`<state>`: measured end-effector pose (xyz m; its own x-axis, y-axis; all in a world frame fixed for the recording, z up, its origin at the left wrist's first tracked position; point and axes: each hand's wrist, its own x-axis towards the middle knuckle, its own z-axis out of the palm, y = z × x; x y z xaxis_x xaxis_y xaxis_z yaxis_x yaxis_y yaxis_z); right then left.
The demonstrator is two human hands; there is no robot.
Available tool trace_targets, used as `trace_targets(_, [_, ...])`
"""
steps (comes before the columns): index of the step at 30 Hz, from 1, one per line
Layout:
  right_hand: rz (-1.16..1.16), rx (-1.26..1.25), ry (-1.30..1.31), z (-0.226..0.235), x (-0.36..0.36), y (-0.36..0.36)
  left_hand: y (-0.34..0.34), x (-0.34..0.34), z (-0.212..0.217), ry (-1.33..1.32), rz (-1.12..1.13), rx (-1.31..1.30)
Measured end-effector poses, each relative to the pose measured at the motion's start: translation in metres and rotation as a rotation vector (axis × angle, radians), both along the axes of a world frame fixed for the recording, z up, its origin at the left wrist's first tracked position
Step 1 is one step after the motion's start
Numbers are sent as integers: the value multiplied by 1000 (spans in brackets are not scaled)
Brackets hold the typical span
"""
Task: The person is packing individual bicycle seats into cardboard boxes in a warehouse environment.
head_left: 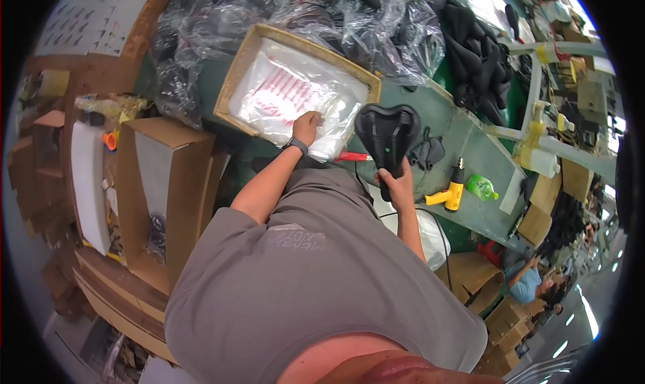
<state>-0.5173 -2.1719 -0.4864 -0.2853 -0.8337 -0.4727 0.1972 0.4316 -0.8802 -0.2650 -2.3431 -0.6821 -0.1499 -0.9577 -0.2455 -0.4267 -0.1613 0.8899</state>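
A black bicycle saddle stands underside toward me, its nose down, over the front of the workbench. My right hand is wrapped round the nose. Clear plastic bags with red print lie stacked in a shallow cardboard box. Over the near edge of that stack, my left hand has its fingers curled and pressed together on the plastic; the fingertips are partly hidden. Small black parts rest just right of the saddle. A red-handled tool lies between the box and the saddle.
A yellow heat gun and a green bottle sit on the green bench to the right. Plastic-wrapped saddles cover the back, with bare black saddles piled beyond. Cardboard cartons stand at left. A co-worker is far right.
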Motion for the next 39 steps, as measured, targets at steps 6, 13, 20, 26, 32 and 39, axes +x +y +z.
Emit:
trace_targets(6, [81,-11,-362,-30,91,-91,-22,25,63,77,-41,66])
trace_targets(13, [182,87,-407,-19,130,-180,-37,90,129,793,91,511])
trace_targets(20, [457,-292,-301,67,146,-148,-52,220,221,1197,157,461])
trace_targets(26, [537,-293,1027,108,214,-132,-11,211,303,660,108,-460])
trace_targets(32, [578,-351,1053,117,289,-126,13,291,359,404,-319,-1015])
trace_targets(39, [333,-197,36,112,370,-151,69,351,277,940,-24,3])
